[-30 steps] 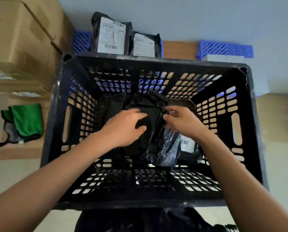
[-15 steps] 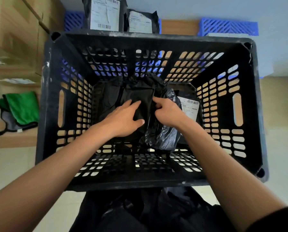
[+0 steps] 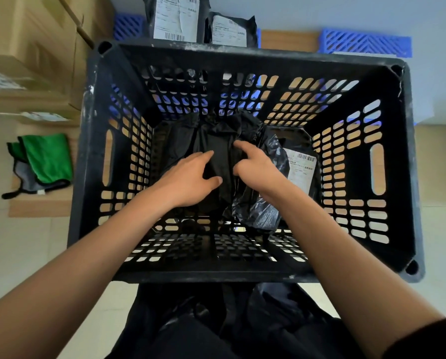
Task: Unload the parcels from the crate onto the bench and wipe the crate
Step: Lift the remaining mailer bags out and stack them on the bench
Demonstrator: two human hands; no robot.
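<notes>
Reaching down into the crate, both hands side by side, fingers curled on a black parcel

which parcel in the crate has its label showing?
The one at the right of the crate, the labelled parcel, beside the right hand. The parcel under both hands shows only black wrap.
</notes>
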